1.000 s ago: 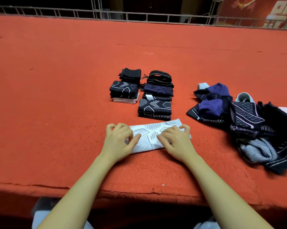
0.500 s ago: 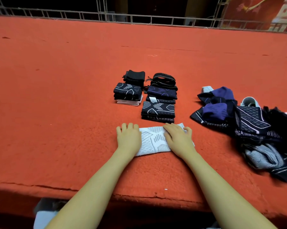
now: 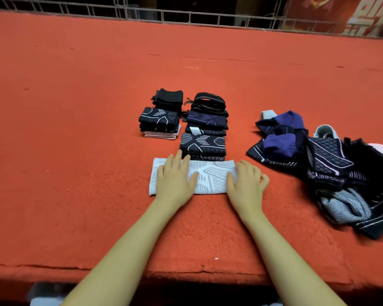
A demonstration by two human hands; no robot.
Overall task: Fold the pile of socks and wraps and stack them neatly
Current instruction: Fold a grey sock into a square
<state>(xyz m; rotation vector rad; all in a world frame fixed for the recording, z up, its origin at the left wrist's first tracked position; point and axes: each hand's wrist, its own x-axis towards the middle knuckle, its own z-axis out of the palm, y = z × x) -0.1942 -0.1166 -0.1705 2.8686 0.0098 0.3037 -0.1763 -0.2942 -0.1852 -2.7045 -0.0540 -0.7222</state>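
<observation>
A white patterned wrap [image 3: 210, 178] lies flat on the red carpeted surface near the front edge. My left hand [image 3: 175, 180] presses on its left part with straight fingers. My right hand [image 3: 245, 184] rests flat on its right end. Just behind the wrap stand folded dark stacks: a right column [image 3: 202, 143] of several dark patterned pieces and a left stack [image 3: 159, 121] with a pink piece at the bottom. An unfolded pile [image 3: 331, 168] of dark, purple and grey socks and wraps lies to the right.
The red carpet's front edge [image 3: 186, 272] runs just below my forearms. A metal railing [image 3: 186, 17] lines the far edge. A small black folded piece [image 3: 169, 98] and a black strapped wrap [image 3: 209, 102] sit at the back of the stacks.
Both hands went from curled fingers on the white wrap to lying flat on it. The wrap now lies smoother and wider, with its left end showing beyond my left hand.
</observation>
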